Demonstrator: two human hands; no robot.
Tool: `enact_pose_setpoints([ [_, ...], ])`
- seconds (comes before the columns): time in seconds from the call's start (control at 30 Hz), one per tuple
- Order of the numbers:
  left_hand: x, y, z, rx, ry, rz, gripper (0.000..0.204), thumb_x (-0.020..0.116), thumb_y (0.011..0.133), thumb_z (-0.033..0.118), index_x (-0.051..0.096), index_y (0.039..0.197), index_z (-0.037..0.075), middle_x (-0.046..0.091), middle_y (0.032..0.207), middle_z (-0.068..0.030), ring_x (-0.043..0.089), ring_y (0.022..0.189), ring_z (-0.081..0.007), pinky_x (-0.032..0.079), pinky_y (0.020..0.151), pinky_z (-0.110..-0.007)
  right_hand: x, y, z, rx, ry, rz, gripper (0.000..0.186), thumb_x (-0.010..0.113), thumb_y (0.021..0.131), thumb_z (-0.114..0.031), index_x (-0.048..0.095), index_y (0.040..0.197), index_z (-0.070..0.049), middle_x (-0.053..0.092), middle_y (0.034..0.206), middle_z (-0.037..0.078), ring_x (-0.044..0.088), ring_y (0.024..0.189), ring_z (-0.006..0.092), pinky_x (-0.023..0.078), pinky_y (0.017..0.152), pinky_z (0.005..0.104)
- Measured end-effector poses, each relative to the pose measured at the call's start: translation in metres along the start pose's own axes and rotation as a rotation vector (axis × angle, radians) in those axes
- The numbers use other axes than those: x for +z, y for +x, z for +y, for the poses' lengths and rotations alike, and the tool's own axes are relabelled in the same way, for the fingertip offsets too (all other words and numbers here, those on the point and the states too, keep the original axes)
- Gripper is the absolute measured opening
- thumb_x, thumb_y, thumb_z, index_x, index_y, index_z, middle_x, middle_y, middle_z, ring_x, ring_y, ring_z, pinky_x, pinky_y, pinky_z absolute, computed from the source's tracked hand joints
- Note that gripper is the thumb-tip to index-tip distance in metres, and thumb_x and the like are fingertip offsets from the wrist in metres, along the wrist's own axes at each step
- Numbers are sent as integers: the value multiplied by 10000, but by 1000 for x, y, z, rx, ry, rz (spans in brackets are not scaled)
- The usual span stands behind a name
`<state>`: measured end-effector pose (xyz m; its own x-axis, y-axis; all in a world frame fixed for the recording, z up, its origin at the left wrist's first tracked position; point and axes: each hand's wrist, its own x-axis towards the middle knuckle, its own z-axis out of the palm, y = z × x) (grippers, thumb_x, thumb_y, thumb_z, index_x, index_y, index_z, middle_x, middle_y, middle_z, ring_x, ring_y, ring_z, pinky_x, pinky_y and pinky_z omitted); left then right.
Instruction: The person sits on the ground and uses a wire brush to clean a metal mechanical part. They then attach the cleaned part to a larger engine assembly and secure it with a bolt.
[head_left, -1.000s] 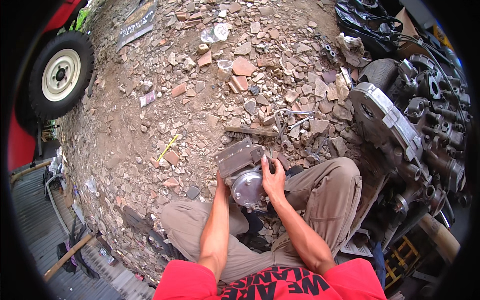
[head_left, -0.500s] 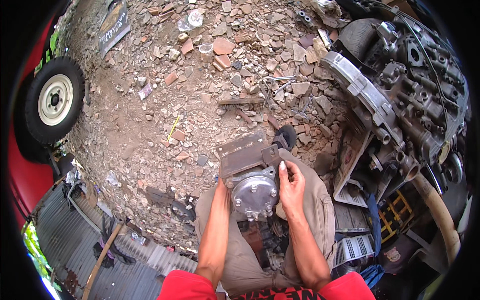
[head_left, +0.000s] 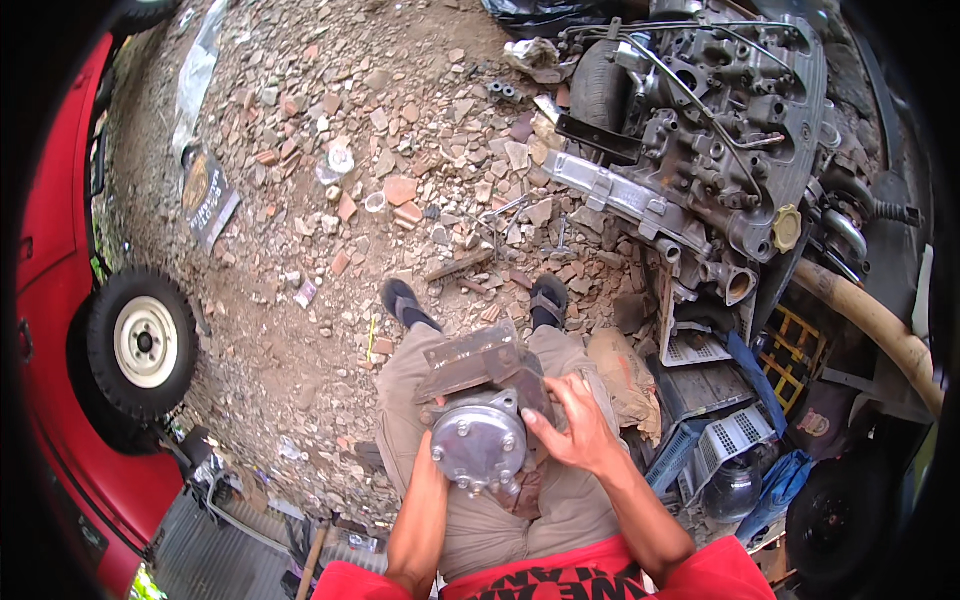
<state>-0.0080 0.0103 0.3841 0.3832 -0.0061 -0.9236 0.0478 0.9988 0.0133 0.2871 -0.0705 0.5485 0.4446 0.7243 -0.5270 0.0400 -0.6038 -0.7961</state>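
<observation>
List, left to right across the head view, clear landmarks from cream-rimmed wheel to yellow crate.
Cream-rimmed wheel, small packet, yellow strip, round metal cover, right hand, yellow crate.

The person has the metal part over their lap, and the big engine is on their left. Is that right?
Not quite: the engine is on the person's right, as the head view shows. The metal part is indeed over their lap.
</observation>
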Motion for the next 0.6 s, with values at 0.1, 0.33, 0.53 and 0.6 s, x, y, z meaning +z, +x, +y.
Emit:
enact_pose_setpoints([
  [0.1, 4, -4, 36, -83, 42, -34, 399, 446, 1010, 378, 619, 1174, 58, 669, 1078, -115, 661, 968, -244, 557, 835, -410, 4, 7, -54, -251, -199, 81, 518, 761, 830, -281, 556, 1167, 55, 621, 1083, 191, 572, 1025, 346, 367, 958, 444],
  [0.33, 3, -14, 174, -141, 203, -94, 392, 455, 1008, 377, 622, 1166, 60, 668, 1072, -113, 659, 963, -244, 557, 831, -407, 78, 50, -125, -163, 162, 187, 673, 781, 809, -325, 447, 1231, 79, 558, 1079, 251, 564, 1002, 404, 438, 932, 464],
  [0.53, 25, -51, 304, 7, 298, -114, 385, 462, 1006, 376, 624, 1160, 62, 667, 1068, -112, 659, 958, -245, 557, 828, -405, 119, 110, -199, -132, 169, 145, 867, 787, 803, -405, 304, 1321, 95, 535, 1139, 295, 578, 1057, 398, 453, 934, 437],
  [0.6, 37, -55, 335, 40, 314, -131, 383, 465, 1005, 375, 625, 1158, 63, 667, 1067, -111, 658, 956, -245, 556, 826, -404, 130, 126, -231, -38, 268, 221, 730, 753, 835, -326, 327, 1259, 87, 548, 1091, 315, 583, 1042, 422, 448, 913, 467],
])
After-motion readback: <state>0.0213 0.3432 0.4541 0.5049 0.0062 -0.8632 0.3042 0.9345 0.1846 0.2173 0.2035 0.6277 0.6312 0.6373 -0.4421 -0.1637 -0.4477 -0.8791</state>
